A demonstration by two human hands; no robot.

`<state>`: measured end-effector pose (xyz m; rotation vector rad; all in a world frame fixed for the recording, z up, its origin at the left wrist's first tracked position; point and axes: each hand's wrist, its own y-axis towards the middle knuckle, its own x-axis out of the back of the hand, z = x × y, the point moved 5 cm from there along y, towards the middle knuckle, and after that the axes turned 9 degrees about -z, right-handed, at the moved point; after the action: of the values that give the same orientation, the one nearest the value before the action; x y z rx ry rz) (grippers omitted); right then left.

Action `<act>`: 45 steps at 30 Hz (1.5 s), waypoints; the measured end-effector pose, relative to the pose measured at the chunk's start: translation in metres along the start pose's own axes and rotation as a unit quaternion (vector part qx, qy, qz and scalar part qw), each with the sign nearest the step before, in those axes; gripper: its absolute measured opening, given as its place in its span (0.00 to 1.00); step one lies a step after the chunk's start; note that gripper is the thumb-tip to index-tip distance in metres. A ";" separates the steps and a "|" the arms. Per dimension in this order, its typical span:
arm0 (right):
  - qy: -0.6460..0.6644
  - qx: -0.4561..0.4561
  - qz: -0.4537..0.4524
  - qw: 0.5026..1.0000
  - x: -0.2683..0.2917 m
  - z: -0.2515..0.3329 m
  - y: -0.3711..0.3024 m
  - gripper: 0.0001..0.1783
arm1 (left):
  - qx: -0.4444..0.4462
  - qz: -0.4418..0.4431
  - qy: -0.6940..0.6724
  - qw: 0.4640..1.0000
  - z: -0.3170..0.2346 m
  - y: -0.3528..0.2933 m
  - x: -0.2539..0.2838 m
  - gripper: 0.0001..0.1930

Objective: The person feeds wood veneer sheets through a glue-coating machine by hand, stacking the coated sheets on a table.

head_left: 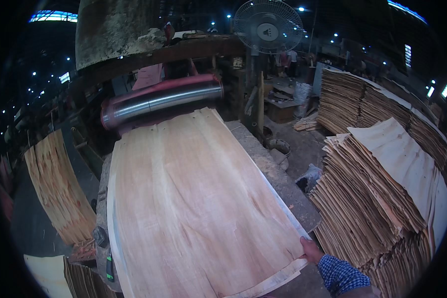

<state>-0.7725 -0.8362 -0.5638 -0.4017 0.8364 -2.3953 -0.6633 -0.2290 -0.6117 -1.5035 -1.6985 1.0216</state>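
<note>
Right hand grips near corner of veneer sheet lying on table below steel roller; veneer stack just right. Left hand unseen.

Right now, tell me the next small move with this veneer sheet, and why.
Probably ease the veneer sheet forward toward the steel roller. The right hand grips its near right corner, and its far edge already lies at the roller. The left hand is out of view.

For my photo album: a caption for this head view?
Right hand grips a wide veneer sheet lying before a steel roller.
</note>
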 end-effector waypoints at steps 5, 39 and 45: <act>-0.007 0.001 0.004 1.000 0.003 -0.005 0.006 0.30 | 0.031 0.037 -0.011 0.999 0.005 0.008 0.004 0.38; 0.008 -0.002 0.001 1.000 0.002 -0.004 0.005 0.29 | 0.023 0.075 -0.042 0.996 0.025 0.063 0.033 0.28; -0.002 -0.008 0.002 1.000 0.003 -0.006 0.009 0.28 | -0.006 0.050 -0.051 0.997 0.010 0.031 0.017 0.25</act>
<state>-0.7739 -0.8408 -0.5735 -0.4100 0.8546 -2.3844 -0.6593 -0.2120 -0.6446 -1.5821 -1.7144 1.1605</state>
